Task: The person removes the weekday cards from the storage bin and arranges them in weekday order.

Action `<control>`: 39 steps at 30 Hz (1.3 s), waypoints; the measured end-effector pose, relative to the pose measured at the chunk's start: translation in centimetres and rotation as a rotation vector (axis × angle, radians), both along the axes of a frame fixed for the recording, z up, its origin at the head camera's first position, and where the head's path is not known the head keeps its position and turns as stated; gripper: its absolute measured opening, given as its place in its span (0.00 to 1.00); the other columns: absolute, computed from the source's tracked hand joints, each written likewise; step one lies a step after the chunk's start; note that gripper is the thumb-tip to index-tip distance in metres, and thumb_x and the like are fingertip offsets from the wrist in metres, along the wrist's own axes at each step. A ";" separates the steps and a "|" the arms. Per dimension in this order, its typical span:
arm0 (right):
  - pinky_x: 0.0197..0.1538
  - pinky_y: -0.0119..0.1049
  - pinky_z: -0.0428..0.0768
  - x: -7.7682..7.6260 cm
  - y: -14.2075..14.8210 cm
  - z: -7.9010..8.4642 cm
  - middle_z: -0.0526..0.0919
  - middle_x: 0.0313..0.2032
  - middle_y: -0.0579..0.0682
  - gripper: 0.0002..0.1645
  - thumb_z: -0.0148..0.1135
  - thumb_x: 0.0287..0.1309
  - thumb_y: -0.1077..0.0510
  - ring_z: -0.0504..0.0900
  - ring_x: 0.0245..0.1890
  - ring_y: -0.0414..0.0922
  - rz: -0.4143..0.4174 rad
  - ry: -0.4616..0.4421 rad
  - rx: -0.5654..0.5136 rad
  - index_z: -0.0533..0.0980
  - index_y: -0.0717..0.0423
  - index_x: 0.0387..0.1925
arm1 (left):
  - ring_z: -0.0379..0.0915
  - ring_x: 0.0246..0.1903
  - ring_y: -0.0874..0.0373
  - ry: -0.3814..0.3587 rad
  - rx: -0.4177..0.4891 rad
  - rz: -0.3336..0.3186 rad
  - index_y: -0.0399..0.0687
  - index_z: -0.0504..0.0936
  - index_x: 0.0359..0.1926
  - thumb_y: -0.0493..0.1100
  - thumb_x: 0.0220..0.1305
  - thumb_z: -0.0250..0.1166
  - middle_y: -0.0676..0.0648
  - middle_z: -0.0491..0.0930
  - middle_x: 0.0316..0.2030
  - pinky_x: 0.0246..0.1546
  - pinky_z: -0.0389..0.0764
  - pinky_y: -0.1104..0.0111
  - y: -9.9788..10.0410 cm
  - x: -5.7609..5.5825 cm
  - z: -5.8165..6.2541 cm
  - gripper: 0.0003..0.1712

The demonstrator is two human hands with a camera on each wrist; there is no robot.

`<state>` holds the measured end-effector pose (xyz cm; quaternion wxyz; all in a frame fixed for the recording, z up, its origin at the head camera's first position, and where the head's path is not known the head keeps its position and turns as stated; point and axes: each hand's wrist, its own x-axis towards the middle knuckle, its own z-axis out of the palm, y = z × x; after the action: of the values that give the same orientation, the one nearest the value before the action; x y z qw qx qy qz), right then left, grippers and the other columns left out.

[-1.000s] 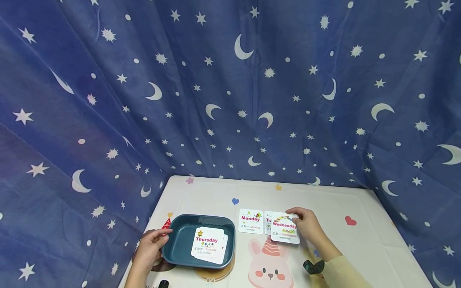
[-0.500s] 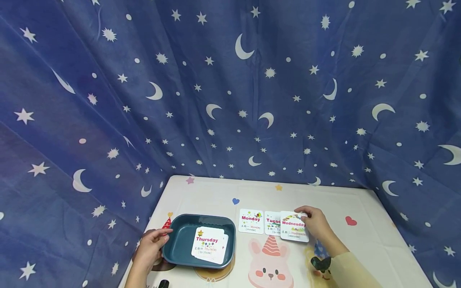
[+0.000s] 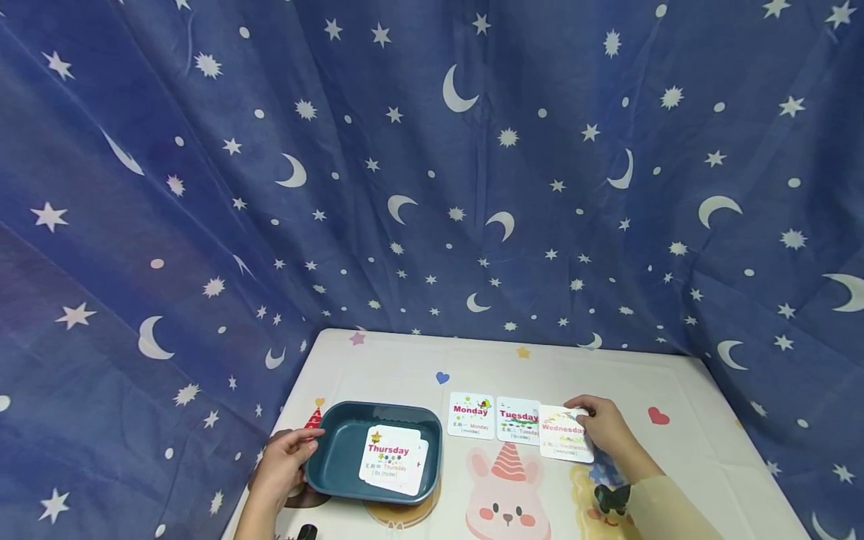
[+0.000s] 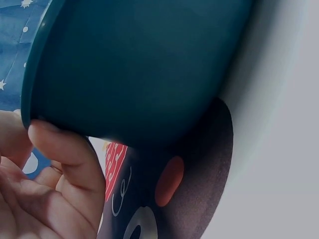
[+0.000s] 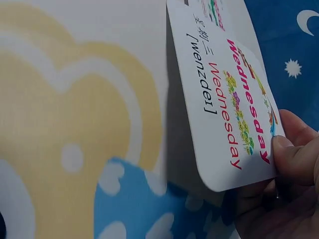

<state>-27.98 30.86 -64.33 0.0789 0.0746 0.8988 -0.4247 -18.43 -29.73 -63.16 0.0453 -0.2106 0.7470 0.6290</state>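
Note:
My right hand (image 3: 607, 433) pinches the right edge of a white Wednesday card (image 3: 563, 439), thumb on its printed face. In the right wrist view the card (image 5: 219, 99) is tilted, its near edge above the tablecloth. Its left edge slightly overlaps the Tuesday card (image 3: 517, 418), which lies right of the Monday card (image 3: 471, 417). At the left, my left hand (image 3: 282, 463) grips the rim of a dark teal tray (image 3: 335, 459); in the left wrist view its thumb and fingers hold that rim. A Thursday card (image 3: 388, 451) lies in the tray on at least one other card.
A pale tablecloth (image 3: 378, 367) with printed animals, hearts and stars covers the table. Behind and to the left hangs a blue curtain (image 3: 418, 225) with moons and stars. A small black object (image 3: 307, 532) shows at the front edge, below the tray.
My right hand has moved the Wednesday card rightward and slightly toward me, uncovering most of the Tuesday card. The left hand and the tray stay in place.

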 end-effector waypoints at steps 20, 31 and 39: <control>0.59 0.56 0.82 -0.9 0.9 -0.5 0.83 0.60 0.65 0.18 0.56 0.71 0.70 0.81 0.53 0.57 -0.059 -0.008 0.110 0.85 0.57 0.55 | 0.67 0.24 0.59 0.011 0.008 -0.010 0.36 0.82 0.65 0.35 0.77 0.64 0.51 0.73 0.33 0.22 0.75 0.69 0.0 0.0 -0.1 0.19; 0.56 0.55 0.82 -1.4 0.0 -0.7 0.84 0.57 0.65 0.17 0.59 0.67 0.69 0.82 0.52 0.57 -0.123 -0.032 0.146 0.85 0.60 0.53 | 0.71 0.25 0.59 -0.006 0.014 0.015 0.39 0.84 0.64 0.34 0.77 0.63 0.49 0.77 0.35 0.23 0.77 0.68 0.1 0.0 -0.1 0.18; 0.73 0.68 0.71 -1.7 0.0 -0.9 0.79 0.64 0.69 0.16 0.63 0.66 0.68 0.77 0.66 0.67 -0.120 -0.018 0.213 0.85 0.60 0.53 | 0.71 0.25 0.59 -0.016 0.024 0.012 0.39 0.84 0.64 0.35 0.77 0.64 0.49 0.80 0.37 0.23 0.77 0.68 0.0 -0.1 -0.2 0.18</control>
<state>-29.70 30.86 -65.18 0.0532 0.1402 0.9319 -0.3302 -18.51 -29.70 -63.32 0.0500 -0.2194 0.7379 0.6363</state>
